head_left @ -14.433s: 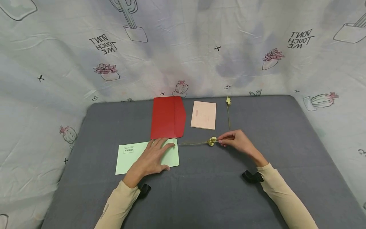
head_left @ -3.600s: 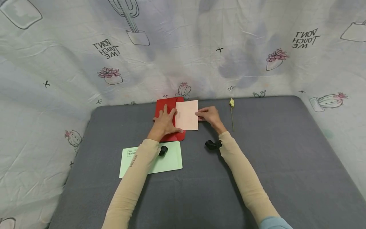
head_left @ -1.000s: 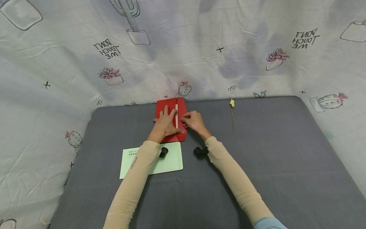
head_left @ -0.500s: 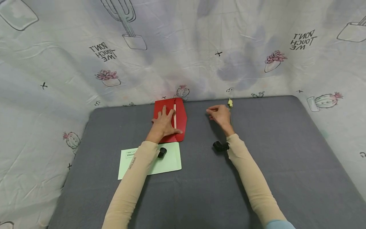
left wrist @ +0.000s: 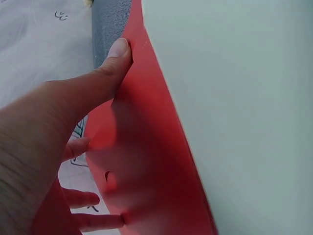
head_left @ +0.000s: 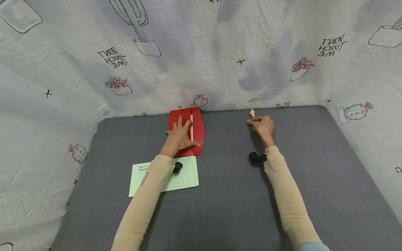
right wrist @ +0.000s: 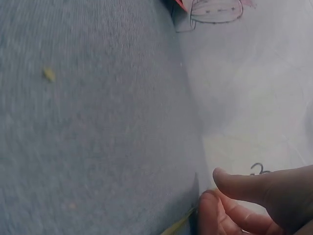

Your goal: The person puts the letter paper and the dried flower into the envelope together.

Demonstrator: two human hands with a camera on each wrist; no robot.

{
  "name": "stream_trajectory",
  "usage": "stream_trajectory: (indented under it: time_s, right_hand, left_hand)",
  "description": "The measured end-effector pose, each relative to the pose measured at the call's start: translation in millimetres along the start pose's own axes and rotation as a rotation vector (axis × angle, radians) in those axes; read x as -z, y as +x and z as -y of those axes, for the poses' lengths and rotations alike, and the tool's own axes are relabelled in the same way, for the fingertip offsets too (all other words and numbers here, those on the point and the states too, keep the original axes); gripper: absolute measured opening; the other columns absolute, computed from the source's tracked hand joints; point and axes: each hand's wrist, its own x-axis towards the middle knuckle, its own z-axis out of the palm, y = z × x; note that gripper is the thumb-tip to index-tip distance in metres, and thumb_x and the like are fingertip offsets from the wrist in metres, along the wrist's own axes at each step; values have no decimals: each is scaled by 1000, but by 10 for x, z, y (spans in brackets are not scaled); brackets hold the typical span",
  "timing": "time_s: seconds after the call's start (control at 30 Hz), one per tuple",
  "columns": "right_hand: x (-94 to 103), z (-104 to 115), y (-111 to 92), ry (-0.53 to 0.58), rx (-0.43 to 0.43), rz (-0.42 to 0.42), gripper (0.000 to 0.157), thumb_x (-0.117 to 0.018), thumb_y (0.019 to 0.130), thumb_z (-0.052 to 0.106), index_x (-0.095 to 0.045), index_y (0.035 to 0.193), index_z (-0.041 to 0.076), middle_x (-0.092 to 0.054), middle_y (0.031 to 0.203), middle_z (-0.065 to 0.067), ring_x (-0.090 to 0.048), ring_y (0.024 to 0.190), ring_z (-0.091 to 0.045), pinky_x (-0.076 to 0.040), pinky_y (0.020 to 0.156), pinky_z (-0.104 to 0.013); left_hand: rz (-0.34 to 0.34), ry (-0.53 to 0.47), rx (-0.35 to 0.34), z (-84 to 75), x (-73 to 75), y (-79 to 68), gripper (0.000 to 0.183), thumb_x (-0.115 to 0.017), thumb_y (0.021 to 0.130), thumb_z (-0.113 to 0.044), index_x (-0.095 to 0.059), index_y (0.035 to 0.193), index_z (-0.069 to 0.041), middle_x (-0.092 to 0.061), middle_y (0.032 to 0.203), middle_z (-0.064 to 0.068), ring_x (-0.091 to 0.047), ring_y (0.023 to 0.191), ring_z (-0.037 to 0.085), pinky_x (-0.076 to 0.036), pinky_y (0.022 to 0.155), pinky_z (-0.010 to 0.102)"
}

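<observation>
The red envelope (head_left: 198, 134) lies at the back of the table with its flap unfolded to the right. My left hand (head_left: 178, 137) rests on it, fingers spread; the left wrist view shows the thumb (left wrist: 117, 54) at its edge. A strip of the pale pink card (head_left: 192, 129) shows at the envelope's mouth, the rest hidden inside. My right hand (head_left: 263, 126) is at the yellow flower (head_left: 252, 113), fingertips at the stem just below the blossom. In the right wrist view the stem (right wrist: 178, 224) runs up to the fingers; I cannot tell whether they pinch it.
A pale green envelope (head_left: 185, 174) lies in front of the red one, partly under my left forearm. Grey cloth covers the table (head_left: 232, 209). A printed curtain (head_left: 220, 76) hangs along the back edge. A small yellow bit (right wrist: 48, 74) lies on the cloth.
The pink card has gone from the table into the red envelope. My right hand has moved right from the envelope to the flower. The other flower, beside the green envelope earlier, is out of sight.
</observation>
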Motion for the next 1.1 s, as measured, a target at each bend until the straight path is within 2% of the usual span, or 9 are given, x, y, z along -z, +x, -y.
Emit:
stream_trajectory:
  time_s: [0.17, 0.37, 0.53, 0.63, 0.83, 0.97, 1.1]
  right_hand:
    - [13, -51, -59, -31, -33, -27, 29, -73, 89, 22, -74, 103, -3, -73, 88, -21, -51, 44, 4, -42, 48, -15]
    - [3, -68, -137, -69, -53, -23, 29, -74, 88, 22, -74, 100, -5, -73, 84, -20, -51, 44, 3, -44, 46, -16]
    - [10, -66, -208, -117, -62, -23, 28, -72, 89, 23, -76, 95, -4, -68, 63, -9, -51, 43, 0, -42, 47, -20]
    - [22, -58, -258, -100, -79, -6, 30, -71, 90, 23, -75, 95, -6, -66, 60, -5, -52, 42, 0, -46, 47, -19]
    - [44, -44, -373, 45, -129, 54, 34, -69, 92, 21, -71, 105, -10, -72, 78, -14, -57, 49, -1, -53, 53, -19]
    - [49, -1, -453, 158, -140, 90, 36, -68, 93, 21, -68, 112, -10, -70, 77, -5, -60, 53, -1, -55, 58, -20]
    - [-6, 76, -527, 349, -102, 142, 38, -66, 94, 16, -63, 118, -13, -68, 76, 0, -64, 58, -2, -57, 64, -22]
  left_hand:
    - [2, 16, -11, 17, -10, -38, 97, -79, 71, -57, -32, 145, -16, -11, 160, 23, -31, 136, 44, -34, 93, 76]
    - [-2, 20, -30, 41, -20, -81, 97, -79, 71, -58, -33, 145, -16, -11, 160, 23, -31, 136, 44, -35, 93, 75]
    - [-1, 18, -49, 61, -36, -116, 96, -79, 72, -57, -32, 145, -16, -10, 160, 23, -29, 137, 44, -34, 94, 76]
    - [0, 21, -56, 74, -38, -141, 97, -79, 72, -58, -32, 145, -16, -10, 160, 23, -29, 138, 44, -33, 94, 76]
    - [1, 36, -67, 111, -43, -192, 97, -79, 71, -58, -32, 145, -16, -10, 160, 23, -30, 137, 44, -35, 93, 75]
    - [-1, 41, -79, 140, -56, -220, 97, -79, 71, -58, -32, 145, -16, -11, 160, 23, -30, 136, 44, -35, 93, 75]
    - [-8, 39, -93, 161, -73, -247, 97, -79, 71, -59, -32, 145, -17, -11, 160, 23, -30, 136, 44, -35, 93, 75]
